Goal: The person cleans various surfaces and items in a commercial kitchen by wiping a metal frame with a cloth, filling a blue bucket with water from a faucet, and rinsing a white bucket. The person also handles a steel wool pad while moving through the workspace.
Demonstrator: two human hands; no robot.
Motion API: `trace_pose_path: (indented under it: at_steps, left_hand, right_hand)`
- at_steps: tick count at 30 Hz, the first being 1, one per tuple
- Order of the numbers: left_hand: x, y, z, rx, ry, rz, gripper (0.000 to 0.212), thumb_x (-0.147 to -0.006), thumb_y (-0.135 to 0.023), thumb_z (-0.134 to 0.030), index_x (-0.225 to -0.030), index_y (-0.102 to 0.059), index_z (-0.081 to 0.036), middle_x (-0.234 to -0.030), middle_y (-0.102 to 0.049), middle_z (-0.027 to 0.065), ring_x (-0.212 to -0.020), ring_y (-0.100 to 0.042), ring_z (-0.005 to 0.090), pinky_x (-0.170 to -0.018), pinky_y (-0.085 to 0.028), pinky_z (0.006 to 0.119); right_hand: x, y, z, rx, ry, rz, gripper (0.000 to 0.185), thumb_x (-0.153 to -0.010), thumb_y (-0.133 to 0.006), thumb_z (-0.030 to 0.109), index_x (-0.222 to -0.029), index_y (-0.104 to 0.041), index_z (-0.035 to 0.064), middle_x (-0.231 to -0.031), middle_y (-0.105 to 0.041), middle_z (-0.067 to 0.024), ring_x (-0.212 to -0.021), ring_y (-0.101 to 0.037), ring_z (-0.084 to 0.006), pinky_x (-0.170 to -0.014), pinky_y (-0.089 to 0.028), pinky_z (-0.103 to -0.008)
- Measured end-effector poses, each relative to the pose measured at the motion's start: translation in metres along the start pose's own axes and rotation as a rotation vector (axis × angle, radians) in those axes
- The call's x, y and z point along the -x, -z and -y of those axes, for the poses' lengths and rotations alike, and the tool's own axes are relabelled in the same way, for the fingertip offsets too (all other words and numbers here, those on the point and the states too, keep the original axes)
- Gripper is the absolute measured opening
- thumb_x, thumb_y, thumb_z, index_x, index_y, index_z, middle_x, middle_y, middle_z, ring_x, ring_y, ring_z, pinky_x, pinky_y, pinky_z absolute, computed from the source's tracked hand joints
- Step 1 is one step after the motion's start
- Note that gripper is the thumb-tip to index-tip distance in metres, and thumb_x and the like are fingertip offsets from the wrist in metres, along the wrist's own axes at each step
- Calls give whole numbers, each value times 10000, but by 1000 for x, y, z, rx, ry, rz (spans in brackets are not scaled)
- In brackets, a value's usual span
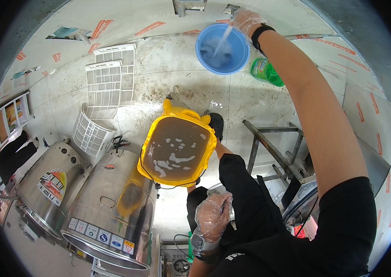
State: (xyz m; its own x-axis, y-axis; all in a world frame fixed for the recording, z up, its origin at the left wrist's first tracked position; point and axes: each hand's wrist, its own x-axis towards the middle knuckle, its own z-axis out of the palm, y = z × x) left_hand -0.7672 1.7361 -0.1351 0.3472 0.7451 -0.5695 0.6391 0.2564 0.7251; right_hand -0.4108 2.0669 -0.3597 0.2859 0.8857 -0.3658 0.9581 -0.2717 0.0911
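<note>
Up at the wall, my right hand, in a clear plastic glove, is at a water tap and covers part of it. A stream of water runs down into a blue plastic basin, where the water is foamy. My left hand, also in a clear plastic glove, is curled in front of my legs, with nothing visible in it. Before me stands a yellow plastic bucket, full of murky grey-brown water with patches of foam. Its thin wire handle hangs down on the near side.
A green bottle is right of the basin. White mesh air-conditioner filters lean at the left, one curved. Two stainless-steel barrels stand left of the bucket. A metal frame is at the right. The tiled floor is wet and stained.
</note>
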Motion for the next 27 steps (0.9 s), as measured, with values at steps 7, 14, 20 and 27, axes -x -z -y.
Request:
trace_pose_path:
  at_steps: [7,14,20,27]
  left_hand:
    - [-1,-1,-1,7,24,13,112,-779,-641,-22,-889,-660,-31,-809,-650,122,-711,-639,265,-642,-497,323]
    - [-3,0,-3,30,35,18,113,-784,-636,-25,-893,-662,-35,-807,-647,119,-710,-633,257,-646,-493,317]
    - [-3,-1,-2,15,41,28,113,-785,-630,-21,-894,-661,-36,-811,-647,118,-716,-634,261,-652,-493,317]
    - [-3,-2,-1,29,41,7,114,-787,-632,-24,-897,-659,-31,-815,-649,123,-728,-638,271,-657,-496,318]
  right_hand:
    - [3,5,2,28,23,15,428,-871,-555,433,-936,-685,31,-963,-663,-153,-900,-638,-311,-792,-503,-409]
    - [-5,-1,-6,37,28,7,447,-860,-563,453,-962,-679,33,-960,-665,-160,-906,-639,-315,-793,-502,-414]
    - [2,11,2,116,71,63,464,-851,-566,463,-974,-677,30,-966,-664,-161,-920,-635,-318,-800,-496,-413]
    - [7,22,29,-155,-294,118,239,-856,-494,138,-983,-671,39,-983,-654,-152,-880,-646,-300,-756,-515,-415]
